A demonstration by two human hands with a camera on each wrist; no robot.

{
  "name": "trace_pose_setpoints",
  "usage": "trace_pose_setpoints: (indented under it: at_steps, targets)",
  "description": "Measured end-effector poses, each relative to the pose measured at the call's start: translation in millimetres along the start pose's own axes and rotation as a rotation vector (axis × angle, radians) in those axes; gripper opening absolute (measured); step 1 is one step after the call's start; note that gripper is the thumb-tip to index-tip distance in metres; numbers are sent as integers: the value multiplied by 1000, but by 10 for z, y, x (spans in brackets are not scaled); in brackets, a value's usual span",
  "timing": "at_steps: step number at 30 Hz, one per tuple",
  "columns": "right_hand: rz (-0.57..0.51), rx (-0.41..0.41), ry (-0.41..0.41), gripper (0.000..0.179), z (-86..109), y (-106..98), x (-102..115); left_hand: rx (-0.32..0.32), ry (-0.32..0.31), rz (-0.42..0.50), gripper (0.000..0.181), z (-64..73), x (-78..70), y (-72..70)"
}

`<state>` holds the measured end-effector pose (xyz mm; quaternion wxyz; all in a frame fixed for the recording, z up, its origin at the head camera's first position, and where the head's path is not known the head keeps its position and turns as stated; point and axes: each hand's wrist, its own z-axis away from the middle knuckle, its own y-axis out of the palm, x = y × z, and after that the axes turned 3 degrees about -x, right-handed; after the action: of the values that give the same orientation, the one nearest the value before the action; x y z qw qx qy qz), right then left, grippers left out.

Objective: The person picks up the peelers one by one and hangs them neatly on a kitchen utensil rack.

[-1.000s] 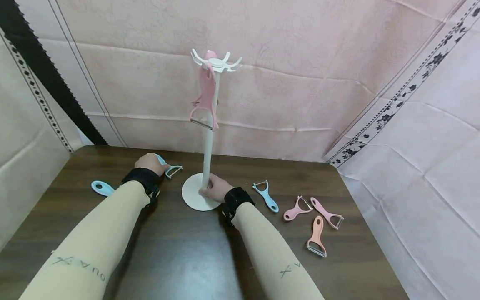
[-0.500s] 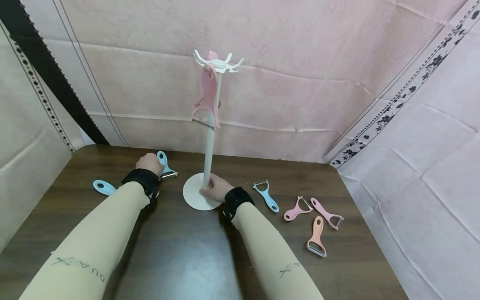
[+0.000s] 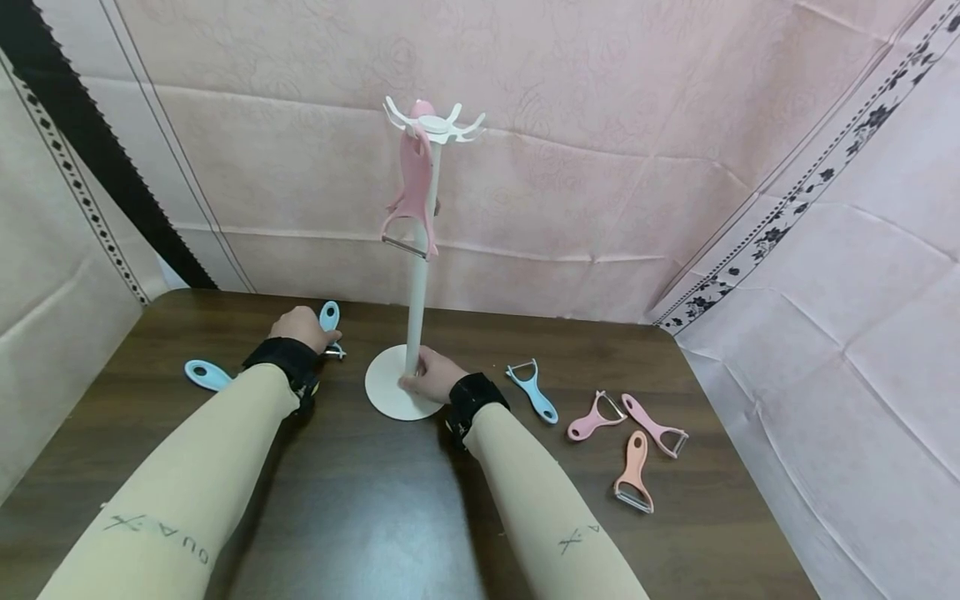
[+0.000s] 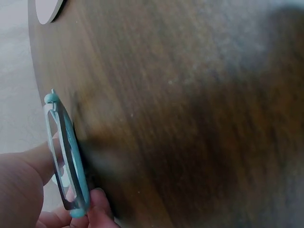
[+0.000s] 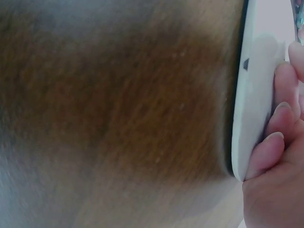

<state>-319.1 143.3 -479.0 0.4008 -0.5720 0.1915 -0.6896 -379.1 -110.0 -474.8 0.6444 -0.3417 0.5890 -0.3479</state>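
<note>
In the head view, a white hook stand stands on the table, its slim pole (image 3: 417,308) rising from a round base (image 3: 384,393). My right hand (image 3: 437,377) holds the stand low, thumb and fingers at the foot of the pole. The right wrist view has its fingertips resting on the white base (image 5: 261,61). Left of the stand, my left hand (image 3: 300,327) pinches a light blue peeler (image 3: 329,315), ring end up. Its metal blade and blue frame (image 4: 80,166) show between the fingers in the left wrist view. Pink peelers (image 3: 412,175) hang from the hooks.
Another blue peeler (image 3: 206,375) lies partly hidden by the left forearm. Right of the stand lie a blue peeler (image 3: 534,393), two pink peelers (image 3: 592,425) (image 3: 651,425) and an orange peeler (image 3: 634,462). Pale cloth (image 3: 562,208) hangs behind the table.
The blue peeler has turned in my left hand: its blade end swung in and down toward the fingers, its ring end now upright. My right hand stays at the stand's foot.
</note>
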Motion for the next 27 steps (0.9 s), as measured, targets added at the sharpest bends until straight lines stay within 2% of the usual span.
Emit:
trace_pose_setpoints:
  at_steps: [6, 12, 15, 21, 27]
  targets:
    - [-18, 8, 4, 46, -2, -21, 30, 23, -10, 11, 42, 17, 28, -51]
    - [-31, -2, 4, 45, 12, -16, 14, 108, 52, 81, 33, 42, 89, -128]
    - [-23, -3, 6, 44, 27, -14, 11, 121, 86, 96, 31, 89, 119, -206]
    - [-13, 4, 5, 41, 1, -5, -13, 53, 152, 152, 33, 194, 57, -466]
    - [-23, 6, -1, 40, 9, -3, 7, -62, 260, 294, 38, 232, -174, -743]
